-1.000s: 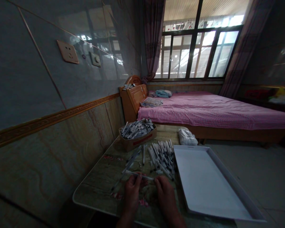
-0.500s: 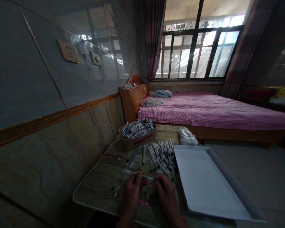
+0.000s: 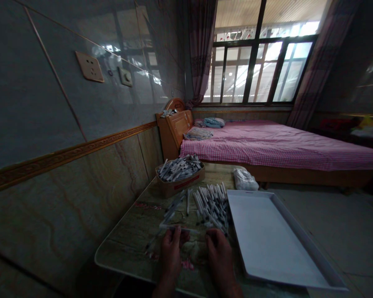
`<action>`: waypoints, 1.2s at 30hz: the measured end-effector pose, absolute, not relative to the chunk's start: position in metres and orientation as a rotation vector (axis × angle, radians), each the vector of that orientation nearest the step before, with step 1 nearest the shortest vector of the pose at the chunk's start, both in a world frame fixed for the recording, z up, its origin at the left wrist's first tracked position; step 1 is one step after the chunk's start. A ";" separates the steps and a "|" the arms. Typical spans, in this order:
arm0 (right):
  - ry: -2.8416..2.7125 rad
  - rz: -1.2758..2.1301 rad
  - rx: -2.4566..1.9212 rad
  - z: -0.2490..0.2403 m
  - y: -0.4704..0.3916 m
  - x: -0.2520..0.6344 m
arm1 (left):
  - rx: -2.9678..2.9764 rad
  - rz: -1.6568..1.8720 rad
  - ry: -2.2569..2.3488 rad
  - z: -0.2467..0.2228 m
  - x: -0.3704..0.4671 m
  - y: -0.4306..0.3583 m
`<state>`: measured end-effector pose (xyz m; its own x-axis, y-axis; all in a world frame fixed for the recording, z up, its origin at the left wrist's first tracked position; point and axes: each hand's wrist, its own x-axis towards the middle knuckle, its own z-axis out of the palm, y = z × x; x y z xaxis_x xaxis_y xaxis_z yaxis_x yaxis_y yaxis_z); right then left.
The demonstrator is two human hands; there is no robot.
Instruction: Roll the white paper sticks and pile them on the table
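My left hand (image 3: 171, 248) pinches a slim white pen (image 3: 190, 230) near its middle, holding it level above the table. Just off the pen's right end is my right hand (image 3: 219, 250), with thumb and fingers pressed together; whatever is between them is too small to make out. Beyond my hands lies a heap of white pens (image 3: 211, 205) with dark ends. Several loose pens (image 3: 173, 205) are scattered to its left, one lying apart (image 3: 188, 202).
A cardboard box (image 3: 182, 186) full of pens stands at the table's back left. On the right is a shallow white tray (image 3: 276, 236), with a white plastic bag (image 3: 245, 179) behind it. The tiled wall (image 3: 118, 178) runs along the left; a bed (image 3: 267, 142) stands beyond the table (image 3: 124, 244).
My right hand has come away from the pen's right end and moved slightly right. The pen, still in my left hand, has shifted a little to the left.
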<state>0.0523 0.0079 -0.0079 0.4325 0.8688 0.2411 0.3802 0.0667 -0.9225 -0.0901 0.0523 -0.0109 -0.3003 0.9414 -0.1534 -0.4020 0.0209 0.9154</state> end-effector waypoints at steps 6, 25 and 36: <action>-1.018 0.481 -1.590 -0.016 0.013 0.054 | 0.748 1.495 1.212 -0.008 -0.090 0.050; -1.372 0.517 -1.566 -0.012 0.006 0.048 | 0.828 1.426 1.206 -0.003 -0.090 0.048; -1.482 0.673 -1.520 -0.007 -0.009 0.060 | 0.708 1.546 1.210 -0.007 -0.095 0.051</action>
<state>0.0596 -0.0093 -0.0066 0.1396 0.9707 0.1954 0.4918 0.1032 -0.8646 -0.0953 0.0515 -0.0068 -0.3214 0.9381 -0.1291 -0.3508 0.0087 0.9364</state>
